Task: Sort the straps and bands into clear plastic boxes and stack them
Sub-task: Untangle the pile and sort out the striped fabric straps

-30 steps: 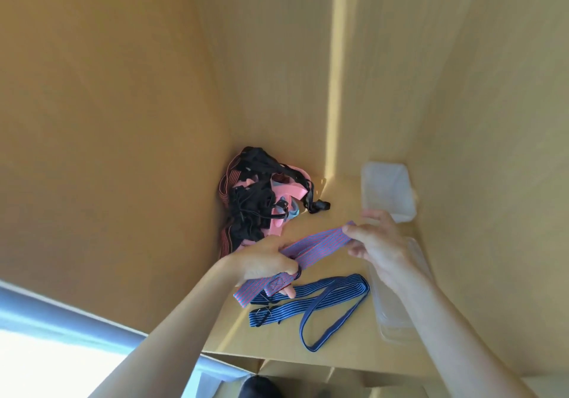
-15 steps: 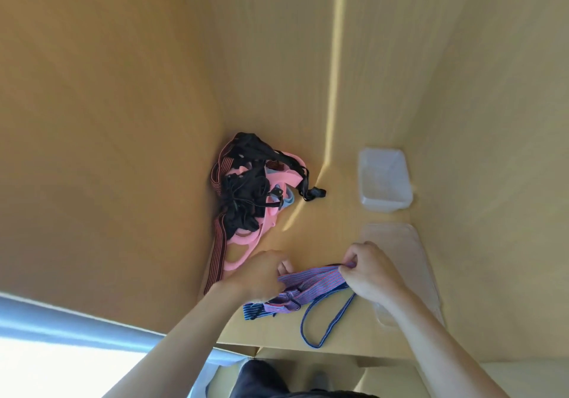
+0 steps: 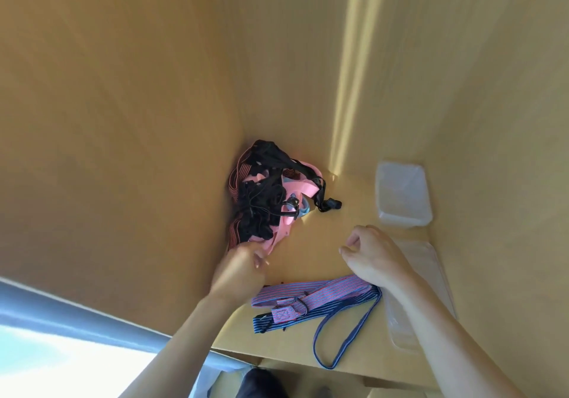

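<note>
Two striped straps (image 3: 311, 300) folded, two clear boxes (image 3: 401, 194), one tangled pile (image 3: 268, 200)

You face a tan wooden nook: a left panel (image 3: 107, 151), a far panel (image 3: 292, 59) and a right panel (image 3: 508, 105) around the surface (image 3: 338, 237). A sunlit streak (image 3: 348, 74) runs down the far panel. Near left, a window (image 3: 46, 367) glares.

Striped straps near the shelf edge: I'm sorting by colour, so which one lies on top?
The purple strap with red stripes lies on top, folded flat across the dark blue strap, whose loop trails toward the shelf edge.
</note>
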Motion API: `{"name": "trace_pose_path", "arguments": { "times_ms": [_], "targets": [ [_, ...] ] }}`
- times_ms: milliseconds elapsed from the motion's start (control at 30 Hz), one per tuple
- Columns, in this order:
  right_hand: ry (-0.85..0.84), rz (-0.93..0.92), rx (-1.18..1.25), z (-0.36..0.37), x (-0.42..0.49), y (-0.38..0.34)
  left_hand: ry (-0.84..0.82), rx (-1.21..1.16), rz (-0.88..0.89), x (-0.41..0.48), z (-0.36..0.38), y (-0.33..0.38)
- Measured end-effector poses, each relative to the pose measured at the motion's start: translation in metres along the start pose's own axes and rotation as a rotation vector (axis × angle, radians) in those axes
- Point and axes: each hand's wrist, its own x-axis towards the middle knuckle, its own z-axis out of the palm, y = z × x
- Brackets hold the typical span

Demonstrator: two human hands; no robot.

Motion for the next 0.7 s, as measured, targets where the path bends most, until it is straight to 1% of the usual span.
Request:
{"name": "trace_pose_path", "arguments": {
  "times_ms": [67, 100, 167, 200, 300, 433, 533, 600, 700],
  "targets": [
    [0.0, -0.027, 0.034, 0.003, 0.003, -0.009, 0.117, 0.179, -0.023, -0.006, -0.005, -0.011],
    [-0.005, -0.037, 0.053, 0.005, 0.004, -0.013, 0.131, 0.272, -0.02, -0.009, -0.006, -0.015],
    [-0.028, -0.057, 0.073, 0.012, 0.004, -0.021, 0.098, 0.42, -0.019, -0.013, -0.005, -0.021],
    [-0.04, -0.068, 0.076, 0.015, 0.004, -0.025, 0.074, 0.451, -0.031, -0.014, -0.003, -0.022],
    [-0.072, -0.109, 0.087, 0.024, 0.003, -0.033, 0.04, 0.419, -0.091, -0.01, 0.002, -0.024],
    [-0.101, -0.159, 0.087, 0.03, 0.0, -0.04, 0.055, 0.384, -0.149, 0.001, 0.006, -0.021],
    [-0.111, -0.191, 0.121, 0.031, -0.003, -0.042, 0.002, 0.396, -0.216, 0.009, 0.004, -0.015],
    [-0.121, -0.207, 0.16, 0.029, -0.005, -0.041, -0.036, 0.36, -0.265, 0.013, 0.001, -0.012],
    [-0.115, -0.213, 0.212, 0.025, -0.006, -0.038, -0.05, 0.315, -0.325, 0.015, -0.004, -0.009]
  ]
}}
